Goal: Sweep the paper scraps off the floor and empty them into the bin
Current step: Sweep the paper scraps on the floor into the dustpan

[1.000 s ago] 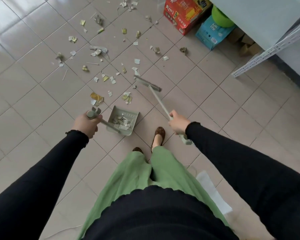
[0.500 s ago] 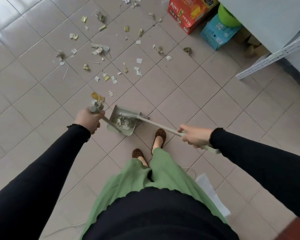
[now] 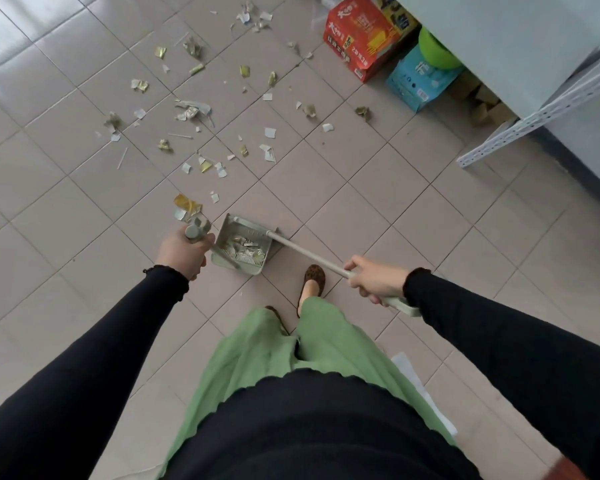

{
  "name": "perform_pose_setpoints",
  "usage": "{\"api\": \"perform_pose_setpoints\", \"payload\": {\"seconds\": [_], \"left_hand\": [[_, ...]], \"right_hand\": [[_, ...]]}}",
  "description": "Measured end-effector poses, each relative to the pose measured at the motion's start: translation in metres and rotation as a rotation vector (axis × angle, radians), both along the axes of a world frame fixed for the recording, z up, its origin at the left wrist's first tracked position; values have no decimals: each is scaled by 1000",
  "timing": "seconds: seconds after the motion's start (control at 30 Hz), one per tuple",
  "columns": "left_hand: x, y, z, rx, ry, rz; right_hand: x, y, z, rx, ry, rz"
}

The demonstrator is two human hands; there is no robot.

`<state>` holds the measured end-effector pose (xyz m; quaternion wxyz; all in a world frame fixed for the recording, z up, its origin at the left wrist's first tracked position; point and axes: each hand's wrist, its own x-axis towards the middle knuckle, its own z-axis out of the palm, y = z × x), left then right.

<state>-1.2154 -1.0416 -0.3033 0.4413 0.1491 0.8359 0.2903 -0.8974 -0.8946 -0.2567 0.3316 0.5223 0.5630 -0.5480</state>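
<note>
A grey-green dustpan (image 3: 222,256) rests on the tiled floor just ahead of my feet, with several paper scraps inside it. My left hand (image 3: 184,252) grips the top of its upright handle. My right hand (image 3: 374,280) holds the pale broom handle (image 3: 305,251), and the broom head lies along the pan's front lip. Many white and yellow paper scraps (image 3: 201,164) lie scattered on the tiles beyond the pan. A crumpled yellow scrap (image 3: 187,204) sits close to my left hand. No bin is in view.
A red carton (image 3: 364,36) and a blue box (image 3: 420,77) stand at the top right beside a white shelf frame (image 3: 534,123) and a grey wall. A green ball (image 3: 437,53) sits above the blue box. A white sheet (image 3: 420,386) lies on the floor by my right leg.
The broom head swept from the scraps back to the dustpan mouth, pushing scraps inside. My right hand swung out to the right. My left hand stayed on the dustpan handle.
</note>
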Motion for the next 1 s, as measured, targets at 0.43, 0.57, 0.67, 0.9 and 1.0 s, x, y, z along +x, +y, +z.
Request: {"api": "perform_pose_setpoints", "payload": {"seconds": [0.43,0.57,0.67,0.9,1.0], "left_hand": [[16,112,10,80,40,-189],[24,191,10,96,86,-259],[31,257,9,82,118,-302],[46,400,4,55,78,-320],[48,441,2,14,50,-326]], "right_hand": [[25,69,-13,221,112,-409],[40,134,-18,263,132,-490],[51,199,-26,294,116,-526],[45,374,-61,353,-8,-483],[31,431,-75,371,-69,-424]]}}
